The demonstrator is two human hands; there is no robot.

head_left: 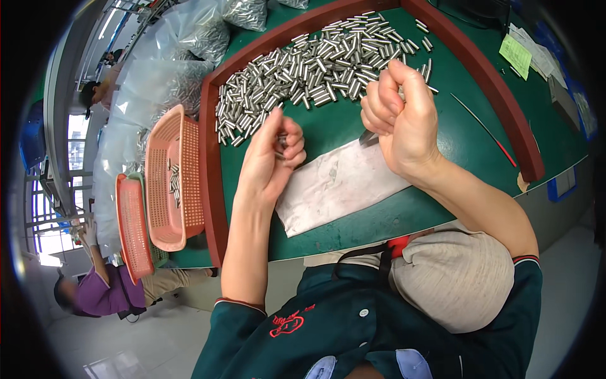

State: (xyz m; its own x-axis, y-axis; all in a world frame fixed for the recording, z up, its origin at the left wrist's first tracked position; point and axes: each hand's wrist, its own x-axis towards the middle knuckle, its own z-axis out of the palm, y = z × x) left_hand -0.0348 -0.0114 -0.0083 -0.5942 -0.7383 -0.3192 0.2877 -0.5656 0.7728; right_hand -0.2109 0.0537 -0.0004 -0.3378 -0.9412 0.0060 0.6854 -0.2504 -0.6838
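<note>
My left hand is closed above the left end of a pale, stained cloth. Small metal pins glint between its curled fingers, partly hidden by them. Over the cloth's right end my right hand makes a fist. A short dark grey piece juts out below its little finger; the rest is hidden, so I cannot tell its kind. Beyond both hands a large heap of short shiny metal pins spreads over the green tabletop.
A dark red raised border frames the work area. Pink plastic baskets stand to its left, one holding several pins. Clear bags of metal parts lie behind them. A thin rod with a red end lies right. Another person is at far left.
</note>
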